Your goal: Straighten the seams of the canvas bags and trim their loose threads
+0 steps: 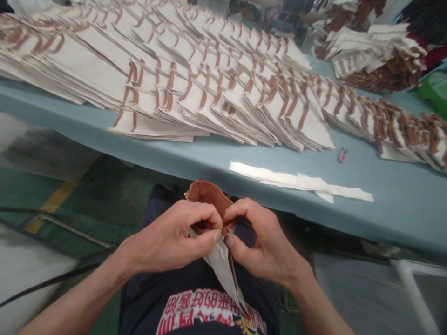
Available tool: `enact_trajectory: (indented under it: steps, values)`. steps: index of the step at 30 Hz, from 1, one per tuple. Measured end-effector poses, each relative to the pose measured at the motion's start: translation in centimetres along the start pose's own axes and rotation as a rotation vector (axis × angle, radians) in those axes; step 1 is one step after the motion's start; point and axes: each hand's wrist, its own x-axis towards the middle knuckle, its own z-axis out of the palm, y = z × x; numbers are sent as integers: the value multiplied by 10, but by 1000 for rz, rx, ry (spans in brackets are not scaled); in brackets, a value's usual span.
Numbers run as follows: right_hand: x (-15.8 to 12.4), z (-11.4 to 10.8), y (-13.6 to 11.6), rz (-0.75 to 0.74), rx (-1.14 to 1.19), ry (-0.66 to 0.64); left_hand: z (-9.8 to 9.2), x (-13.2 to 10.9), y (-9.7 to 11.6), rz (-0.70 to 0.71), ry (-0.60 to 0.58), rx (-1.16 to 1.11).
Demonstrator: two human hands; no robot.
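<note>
Across the upper half, on a blue-grey table (384, 204), fanned rows of cream cloth bags (209, 93) with brown straps, overlapping. Upper right, a looser heap of similar bags (377, 56). Near the table's front edge, right of centre, pale cloth strips (300, 181) lying flat; just beyond, a small red object (342, 155). Left of centre, green floor (115, 195) with a yellow line (56, 200).
</note>
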Motion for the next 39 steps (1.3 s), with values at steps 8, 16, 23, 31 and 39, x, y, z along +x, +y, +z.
enact_trajectory:
  steps: [8,16,23,31,39]
  values:
    - [-1,-1,-7,-102,-26,221,5,-1,0,-6,82,-13]
    - [-11,7,-17,70,-111,155,12,0,-3,24,163,9]
    - [-9,10,-21,203,-65,208,18,-1,-1,86,214,113]
    - [-7,5,-17,374,184,90,11,0,-4,39,88,-88]
    - [-7,1,-7,549,503,-18,8,2,-6,27,9,-132]
